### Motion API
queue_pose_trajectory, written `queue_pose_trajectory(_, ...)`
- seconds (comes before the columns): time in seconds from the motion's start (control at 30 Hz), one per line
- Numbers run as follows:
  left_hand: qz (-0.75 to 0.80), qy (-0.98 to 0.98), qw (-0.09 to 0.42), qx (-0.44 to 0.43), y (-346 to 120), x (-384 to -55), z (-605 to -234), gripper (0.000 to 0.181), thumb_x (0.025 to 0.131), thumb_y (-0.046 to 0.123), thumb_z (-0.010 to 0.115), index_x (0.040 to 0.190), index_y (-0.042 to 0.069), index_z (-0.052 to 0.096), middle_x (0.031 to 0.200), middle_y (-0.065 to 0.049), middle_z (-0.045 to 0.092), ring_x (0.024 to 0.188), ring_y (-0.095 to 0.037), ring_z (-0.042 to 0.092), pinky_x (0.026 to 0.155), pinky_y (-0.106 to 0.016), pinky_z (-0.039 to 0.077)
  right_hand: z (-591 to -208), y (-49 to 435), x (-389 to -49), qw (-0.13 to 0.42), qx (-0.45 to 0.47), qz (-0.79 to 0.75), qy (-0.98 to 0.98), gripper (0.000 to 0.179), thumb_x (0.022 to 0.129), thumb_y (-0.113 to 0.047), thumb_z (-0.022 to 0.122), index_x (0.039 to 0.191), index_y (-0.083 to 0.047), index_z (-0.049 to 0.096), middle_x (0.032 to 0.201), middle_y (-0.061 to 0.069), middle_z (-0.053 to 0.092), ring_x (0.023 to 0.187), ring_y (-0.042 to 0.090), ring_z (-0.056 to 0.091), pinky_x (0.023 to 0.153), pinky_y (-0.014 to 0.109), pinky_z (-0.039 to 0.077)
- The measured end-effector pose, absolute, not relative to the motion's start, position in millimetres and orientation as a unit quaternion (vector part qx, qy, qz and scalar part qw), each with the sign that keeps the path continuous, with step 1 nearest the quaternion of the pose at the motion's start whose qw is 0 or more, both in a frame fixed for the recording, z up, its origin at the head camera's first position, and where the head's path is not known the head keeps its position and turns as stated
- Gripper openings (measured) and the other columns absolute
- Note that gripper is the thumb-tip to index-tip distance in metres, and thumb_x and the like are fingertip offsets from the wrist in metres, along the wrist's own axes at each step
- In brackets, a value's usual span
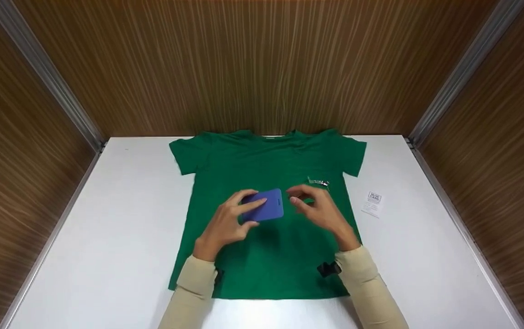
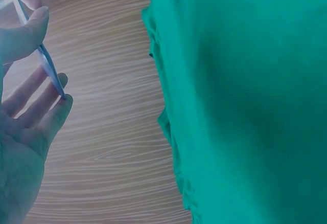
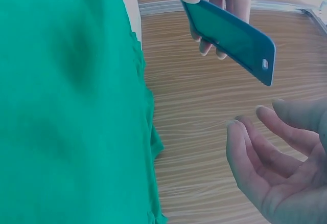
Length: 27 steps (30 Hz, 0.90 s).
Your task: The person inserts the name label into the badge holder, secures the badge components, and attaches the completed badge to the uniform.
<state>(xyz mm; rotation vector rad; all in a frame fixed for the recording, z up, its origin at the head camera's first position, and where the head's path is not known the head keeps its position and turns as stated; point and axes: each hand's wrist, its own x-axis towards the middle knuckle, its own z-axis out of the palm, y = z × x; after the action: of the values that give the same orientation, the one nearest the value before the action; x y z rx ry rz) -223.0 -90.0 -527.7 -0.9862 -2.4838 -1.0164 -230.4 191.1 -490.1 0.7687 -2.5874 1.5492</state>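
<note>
My left hand (image 1: 226, 220) grips a flat blue card holder (image 1: 271, 208) by its edges, above a green T-shirt (image 1: 271, 269). A small slot shows near the holder's right end; in the right wrist view the holder (image 3: 230, 35) hangs tilted, with the left thumb on its edge. Just right of the slotted end is my right hand (image 1: 320, 209), fingers loosely bent and apart from the holder. Nothing shows between those fingers in the right wrist view. A small shiny silver item (image 1: 319, 183) lies on the shirt behind the right hand; its kind is unclear.
The T-shirt lies spread flat on a white table (image 1: 120, 219). Right of it rests a small white printed card (image 1: 373, 204). Wood-patterned panels (image 1: 262, 68) rise behind and on both sides of the table.
</note>
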Motion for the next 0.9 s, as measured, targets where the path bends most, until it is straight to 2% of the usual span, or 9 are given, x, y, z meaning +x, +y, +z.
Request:
queue_pose_trajectory(0.2,-0.345,-0.863,0.145,-0.338,-88.9,-222.3,-526.1,0.060,0.088,0.018,0.083,0.144,0.024,0.063,0.148,-0.012,0.057,0.136,-0.034,0.056,0.112,-0.053,0.048,-488.2,188.9,-225.5,0.010,0.244,0.502,-0.830,0.031,0.106,-0.018,0.059,0.128,0.002,0.067,0.111,0.017,0.072,0.083,0.011,0.071,0.075,0.052,0.062)
queue_pose_trajectory(0.33,-0.347,-0.863,0.144,-0.338,-88.4,-221.5,-525.5,0.060,0.087,0.016,0.083,0.143,0.024,0.064,0.148,-0.013,0.057,0.136,-0.035,0.056,0.112,-0.055,0.048,-487.7,188.8,-222.8,0.016,0.242,0.501,-0.831,0.031,0.106,-0.018,0.060,0.128,0.002,0.067,0.111,0.016,0.072,0.083,0.012,0.071,0.073,0.043,0.064)
queue_pose_trajectory(0.43,-0.349,-0.862,0.144,-0.339,-87.5,-220.9,-525.7,0.060,0.087,0.015,0.084,0.143,0.024,0.064,0.147,-0.013,0.057,0.136,-0.035,0.056,0.111,-0.055,0.048,-487.3,189.7,-221.6,0.016,0.242,0.504,-0.829,0.030,0.105,-0.018,0.060,0.128,0.000,0.067,0.111,0.017,0.072,0.084,0.012,0.072,0.072,0.042,0.064)
queue_pose_trajectory(0.57,-0.350,-0.860,0.142,-0.342,-86.5,-220.5,-526.0,0.061,0.087,0.015,0.084,0.143,0.024,0.064,0.147,-0.013,0.057,0.135,-0.035,0.056,0.111,-0.054,0.048,-486.7,191.0,-221.0,0.016,0.236,0.513,-0.826,0.028,0.105,-0.017,0.060,0.128,-0.003,0.068,0.111,0.016,0.072,0.084,0.011,0.072,0.074,0.051,0.062)
queue_pose_trajectory(0.67,-0.349,-0.861,0.141,-0.343,-86.4,-220.3,-526.1,0.060,0.087,0.016,0.083,0.143,0.025,0.064,0.147,-0.013,0.057,0.135,-0.034,0.056,0.111,-0.054,0.049,-486.2,190.4,-220.5,0.014,0.234,0.514,-0.825,0.028,0.105,-0.017,0.060,0.128,-0.002,0.067,0.112,0.017,0.072,0.083,0.009,0.072,0.074,0.051,0.062)
queue_pose_trajectory(0.83,-0.346,-0.859,0.142,-0.349,-85.8,-219.8,-526.0,0.059,0.088,0.016,0.083,0.143,0.024,0.063,0.147,-0.013,0.057,0.134,-0.035,0.057,0.111,-0.054,0.049,-485.7,187.4,-218.3,0.010,0.242,0.510,-0.826,0.030,0.105,-0.017,0.061,0.129,0.001,0.066,0.113,0.020,0.072,0.085,0.016,0.074,0.072,0.042,0.064)
queue_pose_trajectory(0.9,-0.347,-0.857,0.144,-0.352,-85.4,-219.4,-525.6,0.060,0.087,0.015,0.083,0.143,0.024,0.064,0.147,-0.014,0.057,0.134,-0.035,0.057,0.111,-0.054,0.049,-485.6,185.7,-217.3,0.005,0.243,0.508,-0.826,0.031,0.105,-0.018,0.060,0.130,0.000,0.066,0.113,0.021,0.072,0.087,0.021,0.075,0.073,0.042,0.064)
